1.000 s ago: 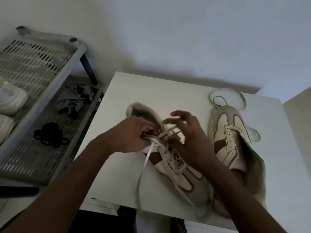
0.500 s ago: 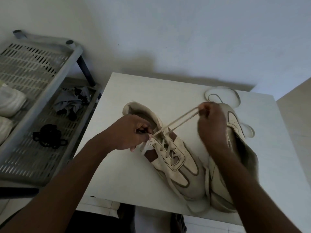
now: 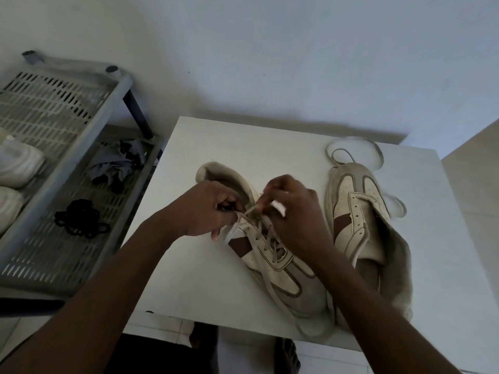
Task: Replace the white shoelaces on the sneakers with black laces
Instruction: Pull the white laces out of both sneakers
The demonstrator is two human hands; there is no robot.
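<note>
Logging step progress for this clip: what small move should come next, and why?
Probably draw the white lace out of its topmost crossing: the right hand pinches it above the sneaker, the left hand grips its collar, and several more crossings are threaded below.

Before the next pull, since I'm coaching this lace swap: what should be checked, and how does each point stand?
1. Left hand steadies the laced sneaker: ok, it grips the upper.
2. Right hand has the white lace: ok, pinched near the top eyelets.
3. Lace fully out: not ok, the lower eyelets are still crossed.
4. Second sneaker unlaced: ok, its loose lace lies on the table.
5. Black laces ready: cannot tell; a black bundle lies on the rack.
</note>
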